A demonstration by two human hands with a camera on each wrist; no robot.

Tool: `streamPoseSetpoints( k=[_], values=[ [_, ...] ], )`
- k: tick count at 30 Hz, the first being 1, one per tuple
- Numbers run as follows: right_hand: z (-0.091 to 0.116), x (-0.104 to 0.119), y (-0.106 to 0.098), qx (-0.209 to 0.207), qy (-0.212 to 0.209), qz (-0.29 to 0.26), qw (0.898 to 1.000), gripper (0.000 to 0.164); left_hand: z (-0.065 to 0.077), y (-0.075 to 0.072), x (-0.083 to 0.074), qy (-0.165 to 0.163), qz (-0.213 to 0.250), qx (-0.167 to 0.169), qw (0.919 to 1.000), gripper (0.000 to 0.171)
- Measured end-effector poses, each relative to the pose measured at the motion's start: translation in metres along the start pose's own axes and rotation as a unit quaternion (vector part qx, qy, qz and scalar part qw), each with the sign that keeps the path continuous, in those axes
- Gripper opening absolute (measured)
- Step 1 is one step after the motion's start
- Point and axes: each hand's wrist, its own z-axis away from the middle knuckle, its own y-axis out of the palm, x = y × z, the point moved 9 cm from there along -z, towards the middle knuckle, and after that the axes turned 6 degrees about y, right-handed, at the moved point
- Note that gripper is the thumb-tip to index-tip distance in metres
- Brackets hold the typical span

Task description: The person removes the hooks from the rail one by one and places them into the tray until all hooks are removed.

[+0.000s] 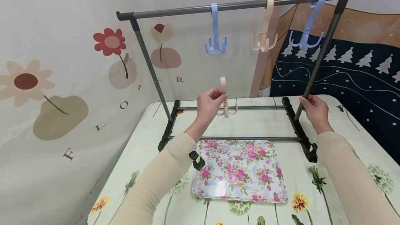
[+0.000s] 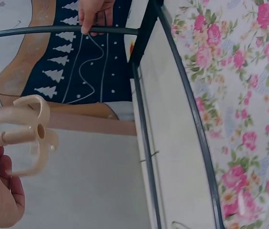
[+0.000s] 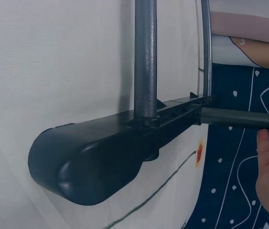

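My left hand (image 1: 208, 104) pinches a beige multi-prong hook hanger (image 1: 223, 84) by its stem, below the rack's top rail. In the left wrist view the prongs of that beige hook (image 2: 38, 133) point away from the fingers. My right hand (image 1: 316, 111) grips the right post (image 1: 319, 58) of a dark grey metal rack near its base. From the top rail (image 1: 187, 10) hang a blue hook (image 1: 215, 27), a beige hook (image 1: 265, 23) and another blue hook (image 1: 307, 27) close to the right post.
A floral tray (image 1: 240, 169) lies in front of the rack's lower bars. Black feet (image 1: 304, 141) bear the rack on a flower-print tablecloth (image 1: 143, 169). Behind stand a wall hanging with printed flowers (image 1: 78, 16) and a dark tree-patterned cloth (image 1: 353, 72).
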Motion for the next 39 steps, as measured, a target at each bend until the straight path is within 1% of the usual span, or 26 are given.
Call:
streamPoseSetpoints(
  k=[2,5,10,13,14,18,20,21,26,31,34,39],
  values=[
    [0.0,0.0,0.0,0.001,0.001,0.0,1.0,0.06,0.001,0.004,0.005,-0.007,0.003,0.002,1.0,0.014],
    [-0.001,-0.001,0.001,0.001,0.003,0.0,1.0,0.06,0.003,0.01,0.011,-0.018,0.015,0.016,0.9996,0.013],
    [-0.004,-0.003,0.0,0.001,-0.001,-0.009,1.0,0.059,0.009,0.023,0.019,-0.043,0.044,0.06,0.9963,0.013],
    [-0.01,-0.01,0.0,-0.001,0.004,-0.031,1.0,0.056,0.013,0.03,0.024,-0.057,0.046,0.08,0.9941,0.012],
    [-0.015,-0.015,-0.001,0.001,0.007,-0.046,0.999,0.052,0.014,0.032,0.025,-0.061,0.045,0.084,0.9936,0.012],
    [-0.016,-0.016,-0.001,-0.001,0.013,-0.045,0.999,0.052,0.019,0.041,0.028,-0.062,0.039,0.101,0.9922,0.012],
    [-0.011,-0.01,-0.001,0.001,0.007,-0.03,1.0,0.055,0.022,0.047,0.029,-0.062,0.04,0.113,0.9908,0.012],
    [-0.007,-0.005,0.0,-0.002,0.005,-0.013,1.0,0.058,0.023,0.05,0.029,-0.061,0.041,0.121,0.99,0.012],
    [-0.004,-0.001,0.0,0.001,0.008,-0.004,1.0,0.057,0.031,0.064,0.034,-0.061,0.051,0.15,0.9855,0.012],
    [-0.005,-0.003,0.001,0.003,0.006,-0.003,1.0,0.056,0.037,0.077,0.042,-0.063,0.053,0.17,0.9821,0.012],
    [-0.005,-0.004,0.002,0.003,0.007,0.002,1.0,0.057,0.041,0.084,0.046,-0.059,0.05,0.179,0.9808,0.011],
    [-0.005,-0.003,0.001,0.0,0.004,0.006,1.0,0.057,0.048,0.094,0.05,-0.06,0.049,0.193,0.9781,0.01]
  ],
)
